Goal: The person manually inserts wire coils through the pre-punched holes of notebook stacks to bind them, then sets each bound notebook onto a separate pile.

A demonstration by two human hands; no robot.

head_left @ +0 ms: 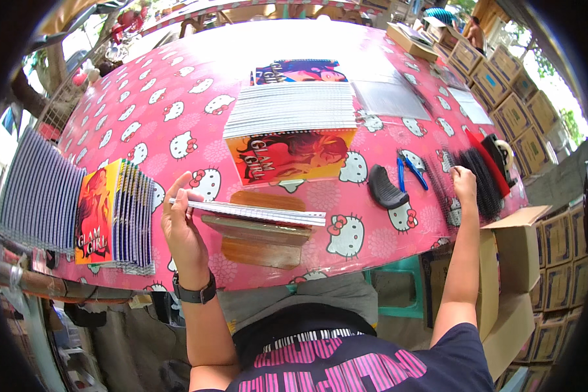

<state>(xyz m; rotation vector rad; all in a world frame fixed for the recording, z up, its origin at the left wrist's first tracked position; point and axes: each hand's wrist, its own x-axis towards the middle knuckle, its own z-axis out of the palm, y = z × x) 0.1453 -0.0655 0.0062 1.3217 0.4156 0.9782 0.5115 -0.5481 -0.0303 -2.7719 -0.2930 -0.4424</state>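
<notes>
Your left hand (183, 228) pinches one unbound pad (258, 213); your right hand (464, 183) pinches a black comb (447, 196). Left of the pad, bound notebooks (114, 219); many stacked sheets (291, 108) remain, I judge.

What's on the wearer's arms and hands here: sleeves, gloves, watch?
Both hands are bare, no gloves. The left hand has a black band-style wristwatch at the wrist. The right hand wears nothing. Forearms are uncovered; a short dark navy T-shirt sleeve shows on the right arm.

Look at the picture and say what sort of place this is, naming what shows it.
Probably a small notebook-binding workshop: fanned stacks of notebooks on the table, black binding combs by the right hand, and stacked cartons.
</notes>
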